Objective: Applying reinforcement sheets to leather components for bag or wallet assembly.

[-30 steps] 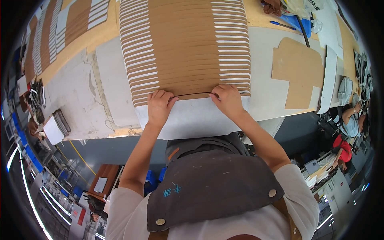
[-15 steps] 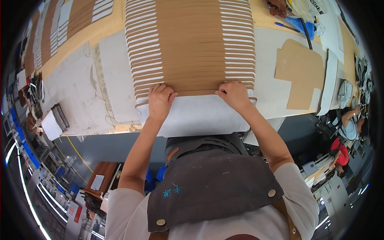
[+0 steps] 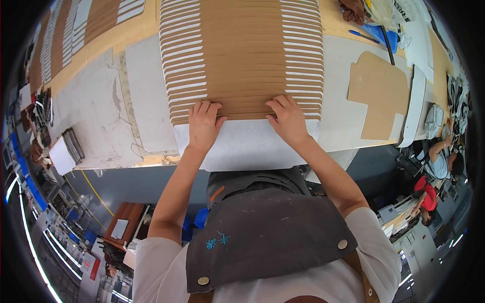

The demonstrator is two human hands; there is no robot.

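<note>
In front of me lies a long white sheet point(image 3: 247, 146) covered with overlapping brown strips point(image 3: 245, 65), their white edges showing as stripes along both sides. Its near end is bare white and hangs over the table edge by my apron. My left hand point(image 3: 203, 123) rests on the nearest strips toward the left, fingers bent on top and thumb apart from them. On the same strips, toward the right, my right hand point(image 3: 289, 120) has its fingertips down and its thumb spread away. Neither hand visibly holds anything.
At the right lies a brown cardboard template point(image 3: 379, 96). Farther back are a blue pen point(image 3: 364, 36), a dark rod and plastic bags point(image 3: 386, 12). More striped brown sheets point(image 3: 101, 22) lie at the far left. A stack of pieces point(image 3: 65, 151) stands at the left edge. People work at the right.
Both hands have loosened from a closed pinch at the nearest strip's edge, and their fingers have spread over the strips. My right hand has shifted slightly left. The nearest strip's edge now looks flatter.
</note>
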